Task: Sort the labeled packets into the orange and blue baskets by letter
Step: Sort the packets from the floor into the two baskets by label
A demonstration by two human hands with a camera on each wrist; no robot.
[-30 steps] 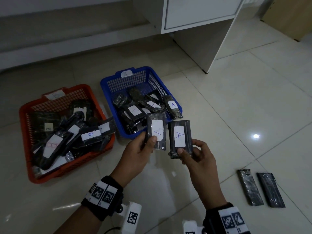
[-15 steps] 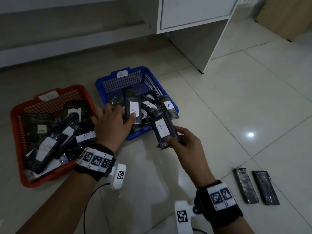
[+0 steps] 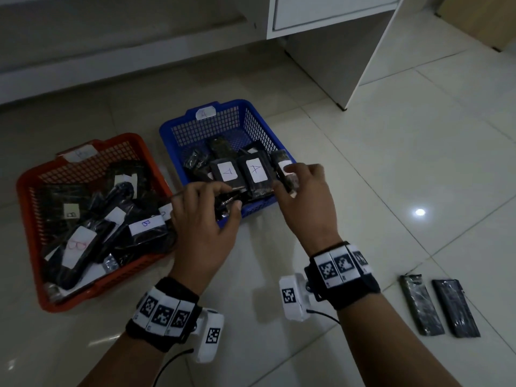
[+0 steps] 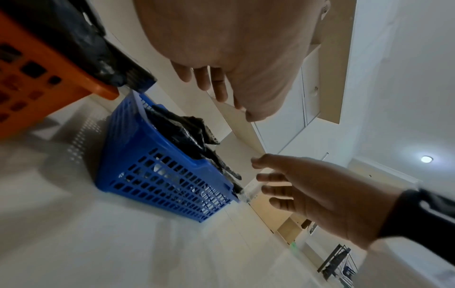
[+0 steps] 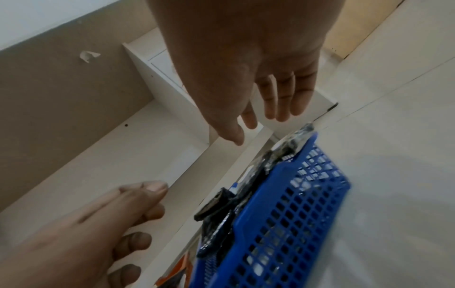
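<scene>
The blue basket (image 3: 231, 104), tagged A, holds several black packets. Two of them, with white A labels (image 3: 227, 174) (image 3: 255, 173), lie side by side on top. To its left the orange basket (image 3: 22, 188) is piled with B-labelled packets (image 3: 146, 223). My left hand (image 3: 220, 196) hovers over the blue basket's near edge with loosely curled fingers, holding nothing. My right hand (image 3: 290, 180) hangs over the near right corner, fingers relaxed and empty. The wrist views show spread, empty fingers on the left hand (image 4: 209, 78) and right hand (image 5: 275, 93) above the blue basket (image 4: 157, 175) (image 5: 283, 224).
Two black packets (image 3: 421, 308) (image 3: 455, 311) lie on the tiled floor at the lower right, no labels showing. A white cabinet (image 3: 349, 51) stands behind the blue basket. A low step runs along the back wall.
A second ago each hand held one A packet. The left set its packet into the blue basket, then the right did too. Both hands are empty now and drawing back.
</scene>
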